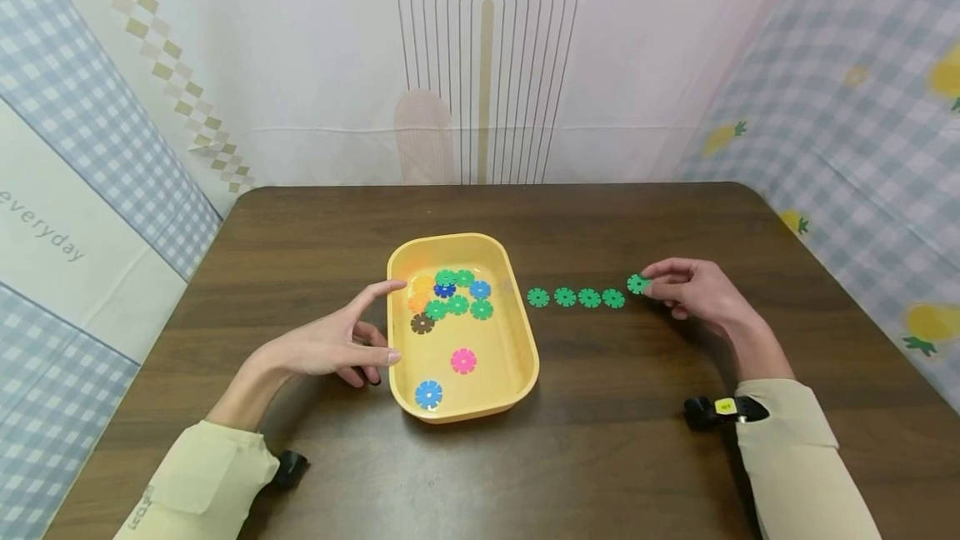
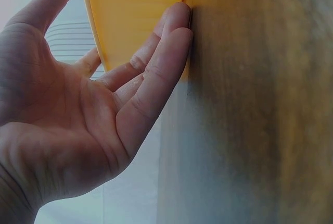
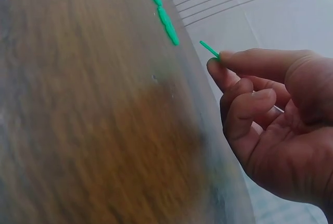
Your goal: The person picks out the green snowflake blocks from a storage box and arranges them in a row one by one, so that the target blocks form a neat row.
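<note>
My right hand (image 1: 693,294) pinches a green notched plastic disc (image 1: 637,284) between thumb and fingertips. In the right wrist view that disc (image 3: 209,49) shows edge-on, raised off the table. To its left lies a row of several matching green discs (image 1: 589,298) on the table. My left hand (image 1: 330,340) is at the left side of a yellow plastic tub (image 1: 517,357), thumb and index finger spread along its rim. The left wrist view shows the other fingers (image 2: 156,78) extended low beside the tub's wall. Inside the tub, a pink disc (image 1: 463,361) lies near the middle.
Also in the tub are a blue disc (image 1: 429,394), a brown disc (image 1: 422,323), and several green, blue and orange ones toward the far end. The dark wooden table (image 1: 600,457) meets a patterned cloth backdrop (image 1: 315,65) behind and at both sides.
</note>
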`<act>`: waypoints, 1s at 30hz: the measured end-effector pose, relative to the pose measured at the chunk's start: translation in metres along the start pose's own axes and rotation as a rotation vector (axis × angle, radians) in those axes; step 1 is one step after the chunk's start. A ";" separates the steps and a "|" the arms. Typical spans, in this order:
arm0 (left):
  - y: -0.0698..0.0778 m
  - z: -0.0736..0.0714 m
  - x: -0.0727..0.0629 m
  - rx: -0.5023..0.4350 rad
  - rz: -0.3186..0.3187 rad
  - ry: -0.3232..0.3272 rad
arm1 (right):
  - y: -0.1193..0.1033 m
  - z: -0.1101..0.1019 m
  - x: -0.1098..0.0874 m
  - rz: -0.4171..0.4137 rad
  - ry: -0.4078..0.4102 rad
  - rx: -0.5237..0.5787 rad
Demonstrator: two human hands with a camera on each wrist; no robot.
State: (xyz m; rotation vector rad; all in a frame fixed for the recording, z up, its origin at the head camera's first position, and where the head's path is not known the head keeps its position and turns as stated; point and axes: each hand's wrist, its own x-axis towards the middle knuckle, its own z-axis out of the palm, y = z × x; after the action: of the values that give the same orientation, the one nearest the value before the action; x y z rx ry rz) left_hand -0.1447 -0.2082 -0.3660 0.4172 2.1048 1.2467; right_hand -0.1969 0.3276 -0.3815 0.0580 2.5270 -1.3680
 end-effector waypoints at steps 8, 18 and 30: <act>0.000 0.000 -0.001 -0.005 -0.004 0.002 | 0.002 -0.003 -0.002 -0.003 -0.037 -0.013; 0.000 0.000 0.000 -0.005 -0.001 0.000 | 0.006 -0.001 -0.001 -0.011 -0.064 -0.062; 0.001 0.000 -0.001 -0.005 -0.016 0.006 | 0.009 0.001 0.002 -0.006 -0.073 -0.056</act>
State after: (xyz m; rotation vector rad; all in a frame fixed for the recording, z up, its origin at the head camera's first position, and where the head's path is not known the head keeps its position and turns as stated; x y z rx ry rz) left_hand -0.1438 -0.2084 -0.3650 0.3943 2.1054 1.2451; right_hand -0.1968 0.3316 -0.3898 -0.0106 2.5054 -1.2763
